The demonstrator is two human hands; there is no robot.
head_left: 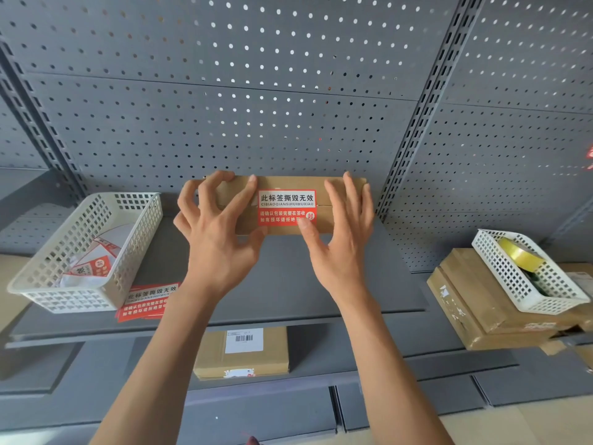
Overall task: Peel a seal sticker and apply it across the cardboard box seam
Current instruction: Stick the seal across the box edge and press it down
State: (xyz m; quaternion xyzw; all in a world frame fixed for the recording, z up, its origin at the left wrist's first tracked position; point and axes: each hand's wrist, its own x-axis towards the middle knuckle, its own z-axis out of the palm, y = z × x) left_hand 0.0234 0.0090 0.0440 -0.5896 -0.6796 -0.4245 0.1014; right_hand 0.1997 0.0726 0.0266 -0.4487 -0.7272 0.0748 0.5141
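Head view: cardboard box (337, 187) lies on the grey shelf (288, 284) against the pegboard, long axis left-right; the red-and-white seal sticker (286, 207) sits mid-box, straddling the seam. Left hand (215, 232) steadies the box's left end, fingers (239, 197) spread and empty; right hand (343, 239) lies flat at the right end, thumb touching the sticker's lower right corner. Right hand nearer; judged step: press-down.

Brown box (337, 191); red-white sticker (286, 207); white baskets (86, 248); yellow tape (521, 255); grey pegboard (256, 91).
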